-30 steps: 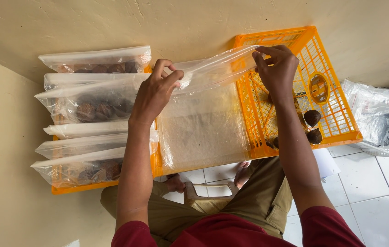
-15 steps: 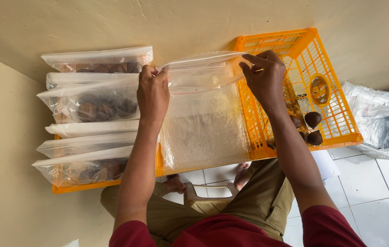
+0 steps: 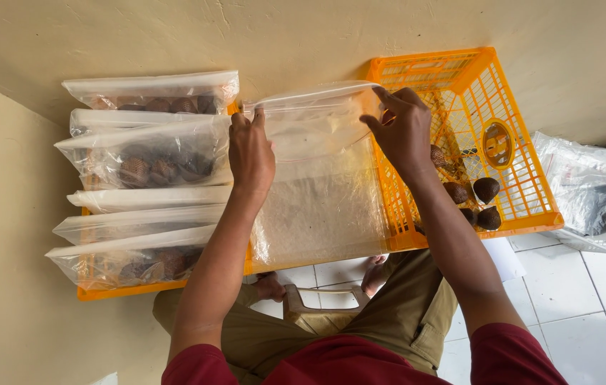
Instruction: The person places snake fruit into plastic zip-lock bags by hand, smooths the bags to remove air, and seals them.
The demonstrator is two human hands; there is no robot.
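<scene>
- Wall (image 3: 174, 36): a plain cream surface is filling the top of the view; a paler panel (image 3: 3, 249) is running down the left side, its nature hard to make out.
- Floor (image 3: 588, 285): glossy white tiles with thin grout lines are showing at lower right and between the person's knees.
- Crate (image 3: 510, 185): rigid orange plastic lattice with a round moulded badge in its wall is lying open toward the camera; its left half is hiding under bags.
- Bag (image 3: 317, 192): a large clear, crinkled plastic zip bag is lying across the crate's middle, just right of the stack; its mouth is being held at the top edge. Contents are hard to tell; only a pale haze is showing.
- Stack (image 3: 146, 178): filled clear bags are overlapping in a column on the crate's left end, several showing brown scaly fruit through the film.
- Sacks (image 3: 588, 178): crumpled grey-white plastic is lying right of the crate, partly cut off by the frame.
- Left hand (image 3: 251, 150): fingers are pinching the bag's top left corner.
- Right hand (image 3: 403, 128): fingers are curling around and gripping the bag's top right edge.
- Fruit (image 3: 486, 189): dark brown, scaly, rounded pieces are sitting loose in the crate's right part, some hidden behind the right forearm.
</scene>
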